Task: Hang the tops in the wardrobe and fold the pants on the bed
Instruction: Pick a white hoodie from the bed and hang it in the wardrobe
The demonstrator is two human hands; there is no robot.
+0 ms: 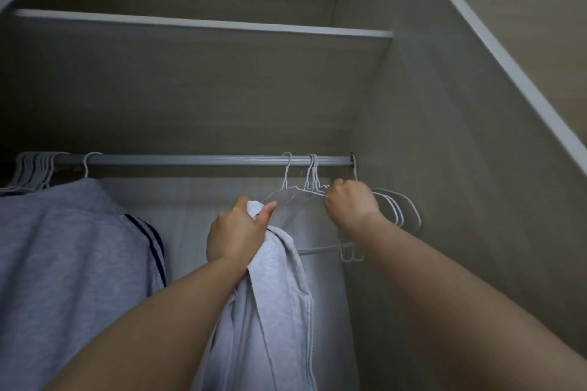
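I face the open wardrobe, where a grey rail (197, 160) runs across. My left hand (236, 233) grips a light grey top (273, 311) that hangs down from it below the rail. My right hand (351, 201) is curled round the white wire hangers (394, 203) bunched at the rail's right end. One more white hanger (287, 181) hangs just left of that bunch, its shoulder close to my left thumb.
A grey top with dark stripes (63, 263) hangs on a hanger at the left of the rail, next to several empty white hangers (31, 171). A shelf (203, 24) spans the wardrobe above. The wardrobe's side wall (444, 168) stands close on the right.
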